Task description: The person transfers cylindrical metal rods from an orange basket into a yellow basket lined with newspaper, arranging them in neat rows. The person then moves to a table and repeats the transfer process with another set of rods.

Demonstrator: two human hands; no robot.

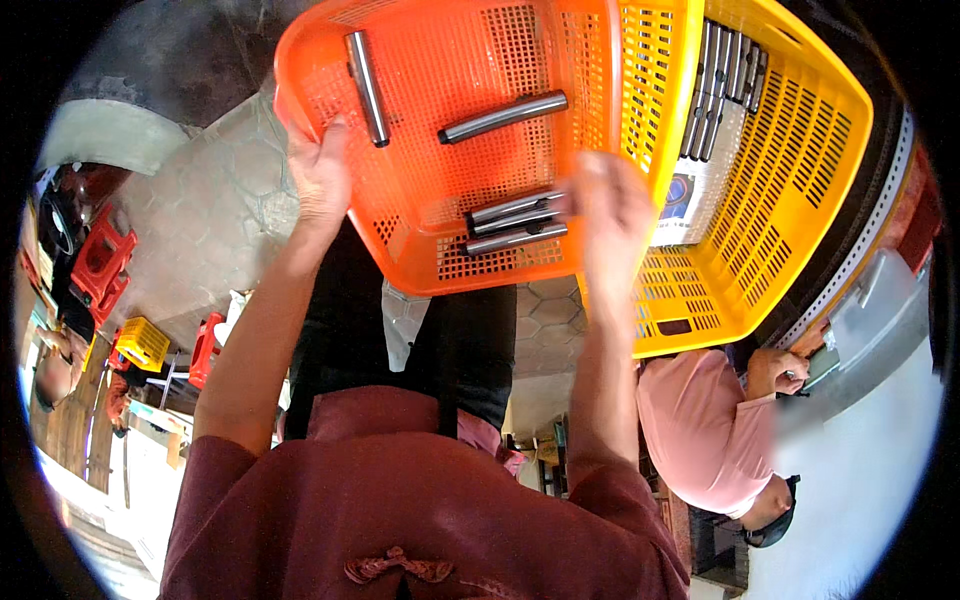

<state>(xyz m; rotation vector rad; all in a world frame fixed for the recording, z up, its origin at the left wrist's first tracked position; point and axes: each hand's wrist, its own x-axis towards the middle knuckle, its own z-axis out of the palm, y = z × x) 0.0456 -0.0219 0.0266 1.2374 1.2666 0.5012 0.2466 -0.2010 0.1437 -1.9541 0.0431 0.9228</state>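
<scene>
My left hand (322, 178) is closed around the left rim of an orange plastic basket (400, 272), its thumb on the inner side. Inside lie several shiny metal tubes with black ends: one tube (367, 88) stands near upright in the picture at the upper left, another tube (503, 117) slants across the middle. A small group of tubes (515, 222) rests side by side near the front. My right hand (612, 208) is at the right ends of that group; motion smears its fingers, so whether they grip a tube cannot be seen.
Against the orange basket's right side is a yellow basket (822, 205) with rows of similar tubes (722, 80) and a white printed sheet (680, 205). A co-worker in a pink shirt (708, 425) is at the lower right. Red stools (102, 262) and a smaller yellow basket (143, 343) are left.
</scene>
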